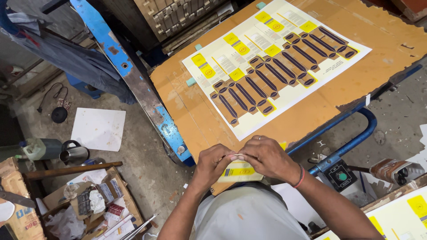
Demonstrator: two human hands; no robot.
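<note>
Pinching a small yellow card (pixel 239 171) with left hand (pixel 212 163) and right hand (pixel 268 156).
Folded flat, yellow with dark stripes, held just below the big printed sheet (pixel 231 62) on the brown table (pixel 356 40).

Single head-worn view, looking steeply down over the person's own torso, close above the left hand (pixel 212 163) and right hand (pixel 267 156). Farther ahead it takes in the cardboard-topped table (pixel 356 58) and cluttered floor (pixel 138 164) at left.
</note>
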